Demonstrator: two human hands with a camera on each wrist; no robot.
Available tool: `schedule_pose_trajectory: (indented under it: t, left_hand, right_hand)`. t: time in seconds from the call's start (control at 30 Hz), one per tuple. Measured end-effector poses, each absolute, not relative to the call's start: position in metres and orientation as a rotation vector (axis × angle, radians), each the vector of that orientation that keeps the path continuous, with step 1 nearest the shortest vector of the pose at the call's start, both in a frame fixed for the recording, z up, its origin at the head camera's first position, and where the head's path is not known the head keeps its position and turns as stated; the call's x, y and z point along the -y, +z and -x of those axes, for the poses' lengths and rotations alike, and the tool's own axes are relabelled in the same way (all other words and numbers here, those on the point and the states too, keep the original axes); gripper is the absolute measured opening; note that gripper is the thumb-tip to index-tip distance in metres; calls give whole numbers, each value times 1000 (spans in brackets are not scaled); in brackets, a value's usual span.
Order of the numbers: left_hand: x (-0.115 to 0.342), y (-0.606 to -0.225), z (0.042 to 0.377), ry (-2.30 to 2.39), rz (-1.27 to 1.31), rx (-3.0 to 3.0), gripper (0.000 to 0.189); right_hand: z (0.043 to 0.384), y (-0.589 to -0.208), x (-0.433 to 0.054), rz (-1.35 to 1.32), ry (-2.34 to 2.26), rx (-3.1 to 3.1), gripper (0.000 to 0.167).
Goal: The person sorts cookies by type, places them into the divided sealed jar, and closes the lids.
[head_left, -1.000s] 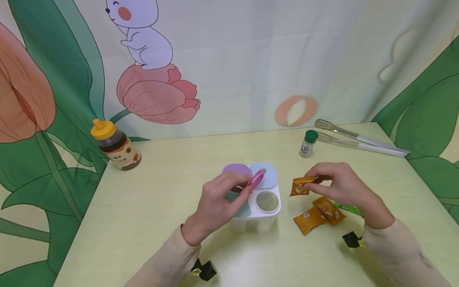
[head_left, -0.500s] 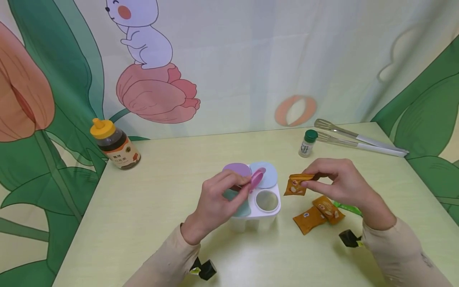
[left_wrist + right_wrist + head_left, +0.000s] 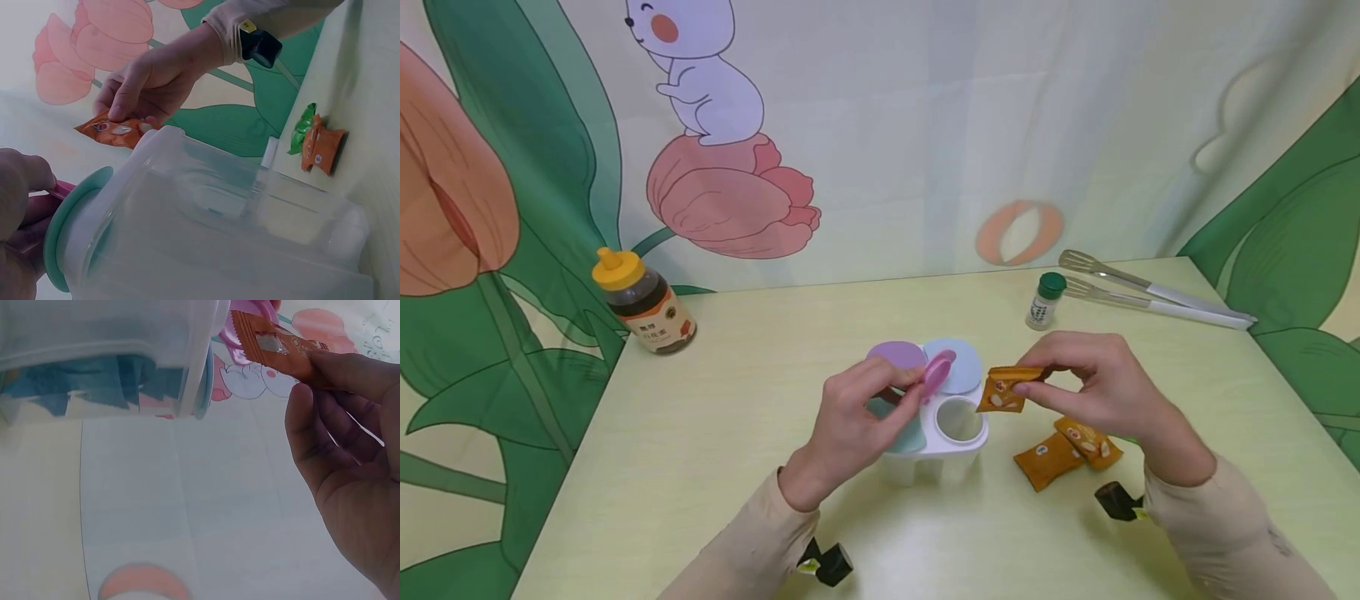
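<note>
My left hand pinches a pink lid above a white box with several round openings. Purple, light blue and teal lids cover the other openings; the front right opening is uncovered. My right hand pinches a small orange snack packet by its upper edge, its lower left corner just over the rim of that opening. The right wrist view shows the packet close to the pink lid. Something blue shows through the box's clear wall.
Two more orange packets and a green packet lie right of the box. A green-capped shaker and tongs are at the back right. A yellow-topped syrup bottle stands at the back left.
My right hand has moved left with the orange packet, from beside the box to the rim of the uncovered opening. The left hand stays in place with the pink lid.
</note>
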State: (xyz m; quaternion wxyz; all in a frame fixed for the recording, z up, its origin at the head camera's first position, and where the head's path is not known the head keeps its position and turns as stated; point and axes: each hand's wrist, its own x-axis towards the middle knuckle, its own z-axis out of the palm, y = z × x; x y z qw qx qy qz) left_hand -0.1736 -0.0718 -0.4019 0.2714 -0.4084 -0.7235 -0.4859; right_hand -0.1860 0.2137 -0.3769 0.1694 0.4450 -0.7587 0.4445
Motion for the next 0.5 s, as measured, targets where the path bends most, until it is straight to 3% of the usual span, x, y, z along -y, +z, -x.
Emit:
schedule_pose_trajectory:
  t: [0.5]
  left_hand:
    - [72,-403,173,-1320,1095,1943,17]
  right_hand:
    - [186,-374,-181,-1437,1280,2109,38]
